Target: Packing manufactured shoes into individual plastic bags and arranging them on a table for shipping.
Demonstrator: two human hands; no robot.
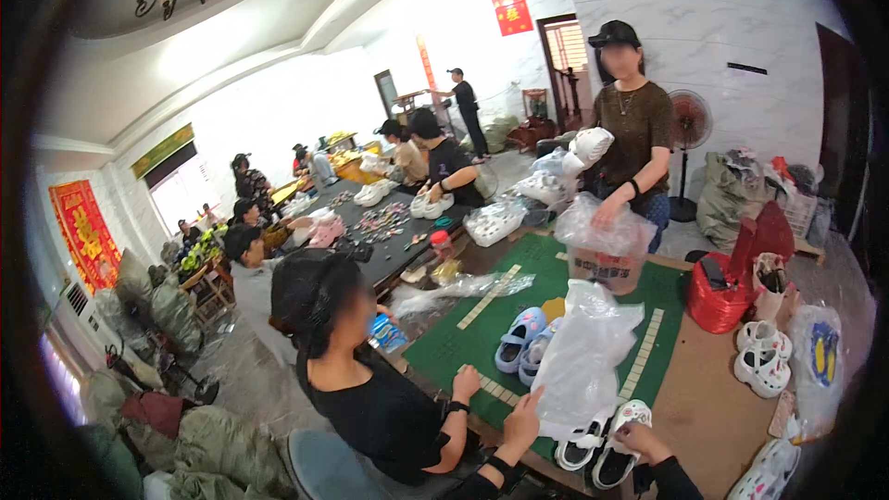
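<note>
My left hand (521, 423) pinches the lower left edge of a clear plastic bag (583, 352), which stands up crumpled above the table. Below the bag lies a pair of white clogs with dark insides. My right hand (645, 442) has its fingers closed on the right white clog (615, 454); the left white clog (576, 449) sits beside it, its front partly under the bag. Just behind the bag is a pair of light blue clogs (520, 341), one partly hidden by it.
A seated co-worker (370, 389) rests a hand on the green mat (444, 349) at my left. Across the table, another person reaches into a bag-lined container (607, 255). Rows of small tiles (641, 352) lie on the mat. At right are a red bag (718, 301) and white clogs (763, 359).
</note>
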